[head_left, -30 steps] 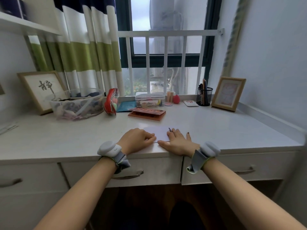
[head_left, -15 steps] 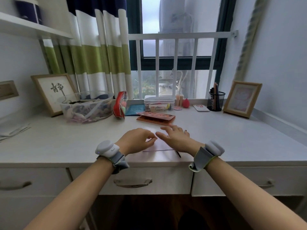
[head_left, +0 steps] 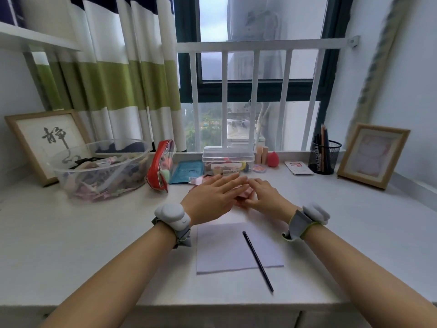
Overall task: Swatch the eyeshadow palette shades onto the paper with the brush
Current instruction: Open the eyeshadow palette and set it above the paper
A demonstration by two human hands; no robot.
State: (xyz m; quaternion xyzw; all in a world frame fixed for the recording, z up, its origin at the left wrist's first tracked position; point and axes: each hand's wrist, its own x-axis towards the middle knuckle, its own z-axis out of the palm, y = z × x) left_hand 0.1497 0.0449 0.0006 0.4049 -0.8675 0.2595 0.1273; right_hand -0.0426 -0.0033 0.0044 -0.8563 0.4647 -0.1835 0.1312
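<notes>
Both hands were stretched out over the far middle of the desk, meeting above the eyeshadow palette. The left hand lay flat, fingers straight and spread toward one o'clock, covering most of the palette. The right hand sat just beside it at three o'clock, fingers loosely bent down at the palette's right edge; I could not tell whether it had actually taken hold. Only slivers of the pinkish palette showed between and under the hands.

Nearer the person, at six o'clock from the hands, the paper lay flat on the desk, and the brush rested diagonally across its right part, its near end running off the sheet toward five o'clock. Neither hand touched them.

At nine to ten o'clock from the hands stood a clear plastic bowl full of small items, with a red pouch just beside it. At twelve o'clock sat a clear lidded box, and at two o'clock a mesh pen cup. Framed pictures leaned at the far left and far right.
</notes>
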